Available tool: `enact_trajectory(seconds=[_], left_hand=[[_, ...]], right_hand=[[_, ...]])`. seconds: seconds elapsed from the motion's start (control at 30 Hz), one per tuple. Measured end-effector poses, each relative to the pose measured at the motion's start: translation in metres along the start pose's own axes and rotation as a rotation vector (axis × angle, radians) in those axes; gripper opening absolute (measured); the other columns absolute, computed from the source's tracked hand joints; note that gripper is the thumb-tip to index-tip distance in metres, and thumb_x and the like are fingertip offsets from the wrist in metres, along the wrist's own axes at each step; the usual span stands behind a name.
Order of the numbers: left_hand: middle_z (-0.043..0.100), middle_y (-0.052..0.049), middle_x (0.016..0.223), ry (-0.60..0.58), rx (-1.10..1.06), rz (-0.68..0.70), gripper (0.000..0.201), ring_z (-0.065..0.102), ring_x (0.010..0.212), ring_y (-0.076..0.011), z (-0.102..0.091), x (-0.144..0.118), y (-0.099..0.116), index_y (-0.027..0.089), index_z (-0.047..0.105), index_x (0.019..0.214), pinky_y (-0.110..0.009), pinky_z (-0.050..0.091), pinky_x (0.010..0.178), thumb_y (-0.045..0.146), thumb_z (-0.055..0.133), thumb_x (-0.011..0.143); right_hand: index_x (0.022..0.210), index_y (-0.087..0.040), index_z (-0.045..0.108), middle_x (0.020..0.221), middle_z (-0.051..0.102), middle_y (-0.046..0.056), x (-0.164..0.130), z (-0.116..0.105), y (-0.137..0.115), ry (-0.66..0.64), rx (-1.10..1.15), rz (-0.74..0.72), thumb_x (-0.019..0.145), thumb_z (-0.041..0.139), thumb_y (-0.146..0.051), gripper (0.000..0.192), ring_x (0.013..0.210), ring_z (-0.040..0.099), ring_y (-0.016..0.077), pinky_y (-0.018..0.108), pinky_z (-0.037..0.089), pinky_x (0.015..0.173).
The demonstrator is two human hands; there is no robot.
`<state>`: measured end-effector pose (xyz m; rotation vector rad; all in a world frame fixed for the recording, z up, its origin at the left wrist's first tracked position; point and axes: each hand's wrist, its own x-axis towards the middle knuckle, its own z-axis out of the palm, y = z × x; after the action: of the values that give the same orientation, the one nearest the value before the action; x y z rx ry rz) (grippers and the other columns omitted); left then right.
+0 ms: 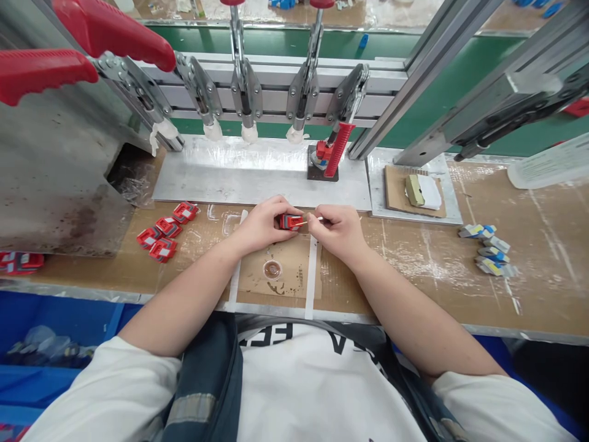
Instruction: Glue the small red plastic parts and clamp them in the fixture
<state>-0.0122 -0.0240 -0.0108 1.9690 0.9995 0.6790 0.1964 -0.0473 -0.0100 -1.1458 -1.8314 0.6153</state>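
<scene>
My left hand is closed around a small red toy vehicle part with grey and white areas. In my right hand, thumb and fingers pinch a thin pale stick, whose tip points at the red part; whether it touches cannot be made out. Below both hands a small round dish of brown liquid rests on a stained piece of cardboard. Several similar red parts lie to the left of my left hand. Several grey, blue and yellow parts are grouped far right.
A metal plate runs behind my hands, under a row of toggle clamps. One red-handled clamp presses down on a piece on a dark block. Right of it sits a cardboard square with a small block. Blue bins stand lower left.
</scene>
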Motion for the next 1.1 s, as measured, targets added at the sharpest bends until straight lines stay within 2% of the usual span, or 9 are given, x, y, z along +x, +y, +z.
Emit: enact_trajectory(seconds=[0.17, 0.4, 0.53, 0.6, 0.77, 0.83, 0.9, 1.03, 1.1], left_hand=[[0.064, -0.004, 0.102, 0.013, -0.022, 0.006, 0.027, 0.064, 0.092, -0.0175, 0.001, 0.000, -0.002, 0.020, 0.078, 0.109, -0.029, 0.049, 0.081, 0.021, 0.079, 0.082], [0.064, -0.004, 0.103, 0.003, -0.021, -0.005, 0.030, 0.064, 0.090, -0.0169, 0.000, 0.000, -0.003, 0.020, 0.078, 0.111, -0.030, 0.049, 0.081, 0.021, 0.079, 0.081], [0.067, -0.005, 0.101, 0.029, -0.042, -0.037, 0.032, 0.066, 0.092, -0.0186, 0.000, 0.004, -0.008, 0.019, 0.079, 0.110, -0.031, 0.051, 0.083, 0.024, 0.082, 0.078], [0.068, -0.006, 0.103, 0.034, -0.057, -0.064, 0.037, 0.066, 0.093, -0.0196, -0.002, 0.005, -0.010, 0.019, 0.079, 0.113, -0.032, 0.052, 0.085, 0.027, 0.084, 0.077], [0.073, -0.008, 0.113, 0.042, -0.149, -0.136, 0.060, 0.071, 0.099, -0.0239, -0.005, 0.003, -0.007, 0.019, 0.074, 0.130, -0.037, 0.056, 0.093, 0.040, 0.086, 0.075], [0.076, -0.009, 0.116, 0.048, -0.224, -0.199, 0.077, 0.073, 0.100, -0.0259, -0.006, 0.002, -0.004, 0.019, 0.066, 0.143, -0.040, 0.058, 0.095, 0.046, 0.087, 0.074], [0.079, -0.010, 0.116, 0.078, -0.261, -0.256, 0.082, 0.075, 0.101, -0.0281, -0.007, 0.001, -0.004, 0.019, 0.066, 0.142, -0.043, 0.060, 0.097, 0.052, 0.089, 0.071], [0.080, -0.010, 0.116, 0.158, -0.256, -0.312, 0.071, 0.076, 0.105, -0.0322, -0.010, 0.003, 0.000, 0.020, 0.075, 0.124, -0.048, 0.060, 0.103, 0.058, 0.092, 0.066], [0.080, -0.010, 0.118, 0.196, -0.254, -0.292, 0.066, 0.076, 0.108, -0.0327, -0.011, 0.003, 0.005, 0.022, 0.077, 0.121, -0.048, 0.059, 0.105, 0.058, 0.091, 0.068]], right_hand=[[0.056, -0.023, 0.031, 0.052, 0.026, -0.006, 0.002, -0.004, 0.002, -0.010, -0.014, 0.055, 0.082, 0.056, -0.027, 0.036, 0.052, 0.025, 0.0090, 0.026, 0.019, 0.050], [0.058, -0.023, 0.032, 0.051, 0.031, -0.006, 0.003, -0.010, -0.002, 0.028, -0.038, -0.044, 0.090, 0.056, -0.027, 0.041, 0.050, 0.028, 0.0091, 0.026, 0.022, 0.051], [0.062, -0.022, 0.043, 0.054, 0.045, -0.004, -0.005, -0.007, -0.015, -0.360, 0.057, -0.301, 0.102, 0.051, -0.030, 0.042, 0.050, 0.036, 0.0100, 0.026, 0.028, 0.054], [0.063, -0.021, 0.048, 0.057, 0.051, -0.002, -0.011, 0.002, -0.025, -0.559, -0.046, -0.382, 0.106, 0.049, -0.033, 0.044, 0.053, 0.042, 0.0114, 0.027, 0.029, 0.057], [0.089, -0.018, 0.070, 0.082, 0.073, 0.007, -0.018, 0.018, -0.055, -0.754, -0.512, -0.302, 0.110, 0.046, -0.051, 0.046, 0.071, 0.062, 0.0190, 0.030, 0.031, 0.060], [0.107, -0.017, 0.071, 0.098, 0.075, 0.010, -0.020, 0.007, -0.057, -0.697, -0.592, -0.222, 0.107, 0.045, -0.064, 0.054, 0.078, 0.066, 0.0212, 0.029, 0.034, 0.061], [0.120, -0.019, 0.069, 0.109, 0.075, 0.010, -0.025, -0.023, -0.046, -0.531, -0.631, -0.122, 0.105, 0.045, -0.068, 0.056, 0.087, 0.069, 0.0214, 0.029, 0.039, 0.065], [0.111, -0.023, 0.075, 0.110, 0.073, 0.008, -0.054, -0.129, 0.009, 0.004, -0.837, 0.244, 0.111, 0.046, -0.048, 0.038, 0.089, 0.069, 0.0196, 0.029, 0.042, 0.072], [0.108, -0.021, 0.077, 0.113, 0.071, 0.010, -0.075, -0.184, 0.045, 0.176, -0.993, 0.459, 0.107, 0.052, -0.042, 0.032, 0.091, 0.068, 0.0229, 0.032, 0.044, 0.073]])
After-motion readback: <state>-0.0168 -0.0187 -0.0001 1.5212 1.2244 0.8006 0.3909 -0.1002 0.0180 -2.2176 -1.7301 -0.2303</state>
